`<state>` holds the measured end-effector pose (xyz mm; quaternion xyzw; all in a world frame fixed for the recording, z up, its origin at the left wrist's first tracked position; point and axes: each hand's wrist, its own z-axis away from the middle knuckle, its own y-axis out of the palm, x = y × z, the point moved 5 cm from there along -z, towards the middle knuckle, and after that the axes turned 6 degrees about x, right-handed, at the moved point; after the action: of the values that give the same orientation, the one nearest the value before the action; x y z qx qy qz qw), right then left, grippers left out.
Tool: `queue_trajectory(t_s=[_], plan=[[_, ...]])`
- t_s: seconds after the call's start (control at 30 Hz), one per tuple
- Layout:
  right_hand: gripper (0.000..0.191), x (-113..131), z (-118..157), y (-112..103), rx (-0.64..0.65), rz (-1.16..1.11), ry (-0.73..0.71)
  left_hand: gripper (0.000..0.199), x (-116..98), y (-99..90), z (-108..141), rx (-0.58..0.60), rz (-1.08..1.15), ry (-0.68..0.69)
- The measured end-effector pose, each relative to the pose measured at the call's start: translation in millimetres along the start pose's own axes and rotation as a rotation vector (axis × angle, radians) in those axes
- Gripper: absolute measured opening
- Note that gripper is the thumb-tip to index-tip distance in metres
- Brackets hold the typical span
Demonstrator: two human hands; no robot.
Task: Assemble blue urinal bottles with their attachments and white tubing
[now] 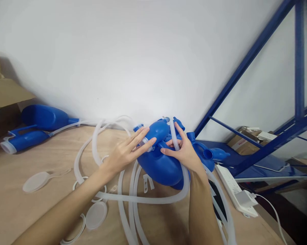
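Observation:
A blue plastic urinal bottle (pixel 159 166) with a handle is between my two hands, tilted above the table. My left hand (pixel 129 148) holds it at the mouth end, fingers stretched along the whitish collar (pixel 148 144); the thumb is partly hidden. Around the handle side is my right hand (pixel 182 149), its thumb pressed on the blue plastic and its other fingers partly behind. A translucent hose (pixel 174 132) passes through the right hand's grip and loops below the bottle. More blue bottles (pixel 206 154) stand close behind and to the right.
Two blue bottles (pixel 45 117) lie at the left by a cardboard box (pixel 10 93). Translucent hoses (pixel 79 160), round lids (pixel 96 215) and white rings (pixel 78 233) are spread over the wooden table (pixel 51 207). A power strip (pixel 232 187) lies along the right edge, beside a blue metal shelf (pixel 245 163).

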<state>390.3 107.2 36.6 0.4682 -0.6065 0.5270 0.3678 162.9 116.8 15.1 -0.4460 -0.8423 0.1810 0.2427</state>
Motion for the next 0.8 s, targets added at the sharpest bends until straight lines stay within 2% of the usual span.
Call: queue_trajectory(t_s=[0.13, 0.23, 0.33, 0.47, 0.53, 0.6, 0.67, 0.73, 0.8], plan=[[0.136, 15, 15, -24, -0.189, -0.106, -0.040, 0.066, -4, -19.2, -13, -0.040, -0.029, -0.043], [0.137, 19, 30, -52, -0.342, -0.122, -0.045, 0.052, 7, -30.3, -14, 0.014, -0.060, -0.093], [0.130, 24, 48, -81, -0.524, -0.119, -0.100, 0.042, 38, -29.2, -2, 0.167, -0.072, -0.220], [0.116, 29, 68, -106, -0.823, -0.167, -0.264, 0.044, 97, -17.0, 36, 0.395, -0.176, -0.464], [0.101, 33, 72, -111, -0.941, -0.199, -0.370, 0.046, 123, -15.9, 53, 0.451, -0.209, -0.552], [0.084, 37, 75, -113, -1.029, -0.224, -0.488, 0.049, 141, -22.1, 64, 0.443, -0.201, -0.634], [0.071, 41, 77, -115, -1.092, -0.253, -0.605, 0.053, 155, -34.3, 70, 0.396, -0.164, -0.780], [0.060, 43, 79, -116, -1.112, -0.282, -0.677, 0.056, 166, -45.6, 78, 0.351, -0.027, -1.037], [0.052, 45, 78, -117, -1.078, -0.301, -0.686, 0.050, 172, -50.5, 87, 0.328, 0.194, -1.279]])
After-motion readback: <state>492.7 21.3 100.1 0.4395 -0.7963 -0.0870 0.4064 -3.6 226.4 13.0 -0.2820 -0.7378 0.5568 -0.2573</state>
